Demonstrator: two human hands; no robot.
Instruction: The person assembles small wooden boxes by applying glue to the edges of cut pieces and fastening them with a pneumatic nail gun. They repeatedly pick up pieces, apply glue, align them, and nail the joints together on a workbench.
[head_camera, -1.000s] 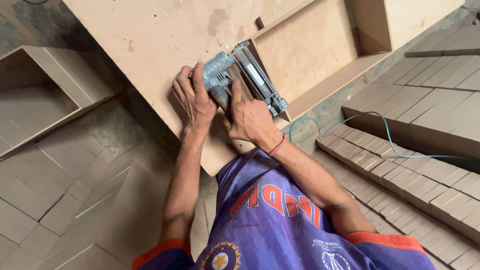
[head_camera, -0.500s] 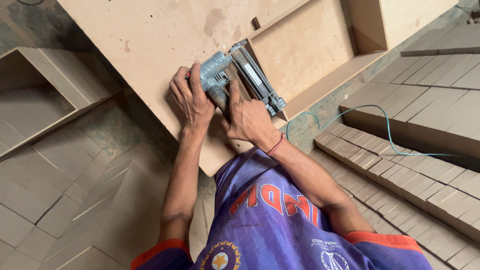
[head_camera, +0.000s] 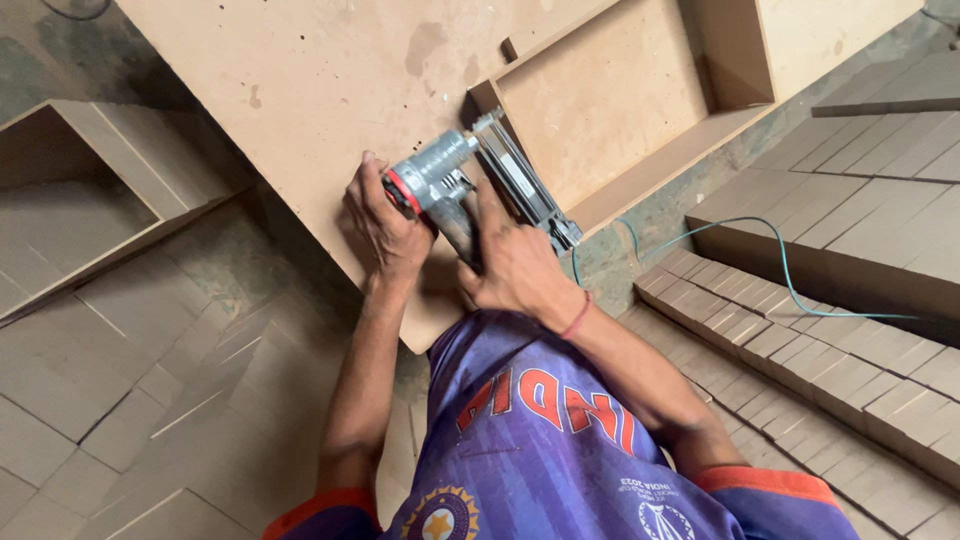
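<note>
Nail gun (head_camera: 470, 190) on the tilted fibreboard panel (head_camera: 300, 90), nose at the shallow box frame (head_camera: 600, 100), unmoved over the last second; right hand (head_camera: 515, 265) fingers wrapped round its grip, left hand (head_camera: 385, 225) fingers bracing its rear cap.

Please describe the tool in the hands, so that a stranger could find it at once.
Start at the large tan board across the top. At its lower edge, both hands, left hand and right hand, grip a grey metal nail gun. It alone is metal, with a red ring at its rear.
</note>
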